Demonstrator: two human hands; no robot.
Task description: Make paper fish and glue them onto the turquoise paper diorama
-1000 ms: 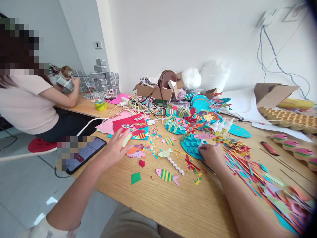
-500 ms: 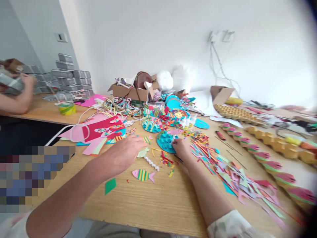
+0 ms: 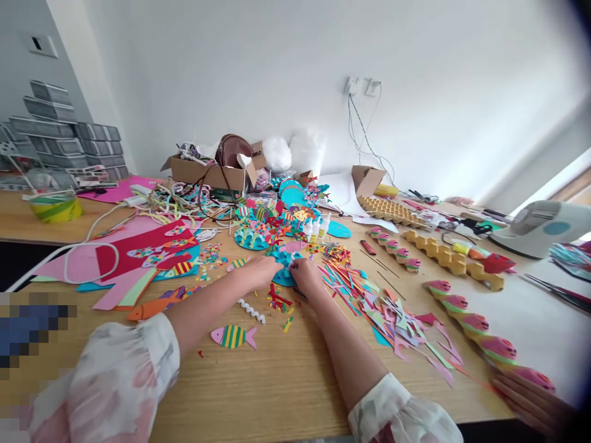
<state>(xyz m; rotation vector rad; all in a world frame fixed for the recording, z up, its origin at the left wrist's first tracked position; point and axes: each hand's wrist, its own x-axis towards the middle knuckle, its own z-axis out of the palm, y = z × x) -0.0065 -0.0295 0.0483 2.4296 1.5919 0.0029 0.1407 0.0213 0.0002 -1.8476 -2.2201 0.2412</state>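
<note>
A blue disc (image 3: pixel 282 280) with blue egg-carton cups on it lies on the wooden table between my two hands. My right hand (image 3: pixel 305 274) has its fingers curled in a pinch at the right side of the blue egg-carton piece (image 3: pixel 279 258). Reaching in from the left, my left hand (image 3: pixel 264 271) has its fingertips together at the piece's other side; what they pinch is hidden. Nearer to me lie a pink paper fish (image 3: pixel 233 336) with green and yellow stripes, a white wavy strip (image 3: pixel 252 311) and red paper scraps (image 3: pixel 279 299).
Cut paper strips (image 3: pixel 392 314) spread to the right, beside painted egg-carton rows (image 3: pixel 475 322). Another person's hand (image 3: pixel 530 397) rests at the lower right. Glue bottles (image 3: pixel 316 227) and finished fish decorations stand behind. A white cable (image 3: pixel 69 246) crosses coloured paper on the left.
My left hand has moved right and forward, from beside a pale green fish to the blue egg-carton piece. My right hand stays at that piece. The view has turned right, bringing another person's hand into sight.
</note>
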